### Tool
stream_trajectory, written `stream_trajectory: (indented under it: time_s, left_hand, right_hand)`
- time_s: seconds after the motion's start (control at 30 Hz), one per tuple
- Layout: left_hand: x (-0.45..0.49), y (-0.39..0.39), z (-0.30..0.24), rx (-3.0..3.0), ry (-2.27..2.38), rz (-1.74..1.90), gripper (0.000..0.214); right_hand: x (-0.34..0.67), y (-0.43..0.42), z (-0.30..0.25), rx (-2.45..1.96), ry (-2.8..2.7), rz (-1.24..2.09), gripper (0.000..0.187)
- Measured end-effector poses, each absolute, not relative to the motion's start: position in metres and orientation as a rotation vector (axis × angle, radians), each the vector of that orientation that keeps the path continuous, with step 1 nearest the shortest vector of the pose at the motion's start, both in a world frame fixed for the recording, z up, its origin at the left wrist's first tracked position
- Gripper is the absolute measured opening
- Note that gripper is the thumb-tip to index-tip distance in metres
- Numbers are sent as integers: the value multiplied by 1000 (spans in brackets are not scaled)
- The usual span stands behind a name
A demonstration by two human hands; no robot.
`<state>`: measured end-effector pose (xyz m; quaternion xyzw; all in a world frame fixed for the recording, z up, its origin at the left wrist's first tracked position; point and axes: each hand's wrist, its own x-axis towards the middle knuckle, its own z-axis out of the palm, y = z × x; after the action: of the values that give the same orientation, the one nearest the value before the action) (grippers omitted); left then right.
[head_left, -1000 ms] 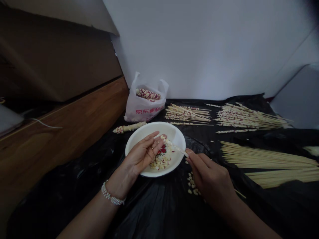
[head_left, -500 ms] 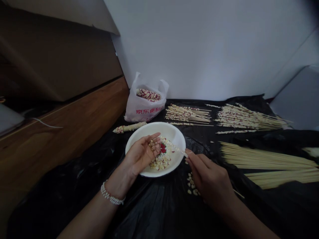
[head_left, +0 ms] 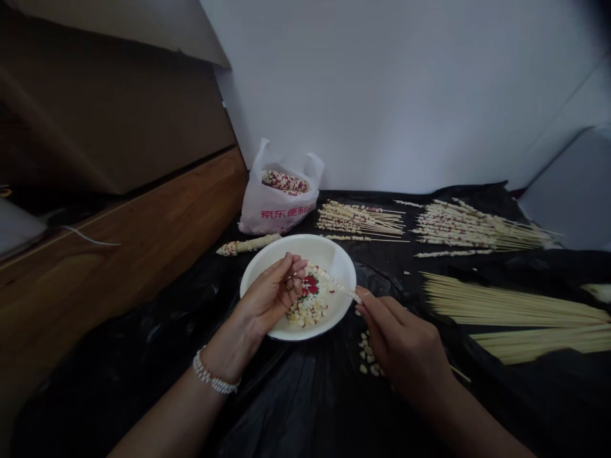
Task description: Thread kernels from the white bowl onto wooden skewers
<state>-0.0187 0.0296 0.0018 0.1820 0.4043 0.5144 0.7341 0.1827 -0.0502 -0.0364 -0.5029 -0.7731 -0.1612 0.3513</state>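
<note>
My right hand (head_left: 403, 337) grips a skewer (head_left: 331, 280) threaded with pale corn kernels, its loaded end reaching left over the white bowl (head_left: 341, 257). The bare end of the stick comes out below that hand. Palm up above the bowl, my left hand (head_left: 267, 292) has its fingers curled and the thumb brought in towards the fingertips, close to the skewer's tip. Corn kernels lie in that hand, partly hidden by the fingers. Loose white and reddish kernels (head_left: 308, 312) lie in the bowl, over a red flower print.
Behind the bowl are a plastic bag (head_left: 279, 207) of speckled corn cobs and a partly stripped cob (head_left: 248, 245). Loaded skewers lie in two piles (head_left: 358, 218) (head_left: 458, 226). Bare sticks (head_left: 501, 305) spread at right. Stray kernels (head_left: 366, 353) rest on black plastic sheeting (head_left: 296, 401).
The fingers and thumb of my left hand have drawn together from a more open palm around the kernels. My right hand and the skewer have hardly moved.
</note>
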Motion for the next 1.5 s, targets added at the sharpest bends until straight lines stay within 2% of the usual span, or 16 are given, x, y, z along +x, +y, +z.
stream_trajectory:
  time_s: [0.3,1.5]
  left_hand:
    - [-19,31,0,368,825,1141,19]
    - [-17,29,0,403,849,1082,14]
  right_hand:
    - [182,-50,-35,-1281,-1997,-418,28]
    - [184,-51,-41,-1316,-2031,-428,31]
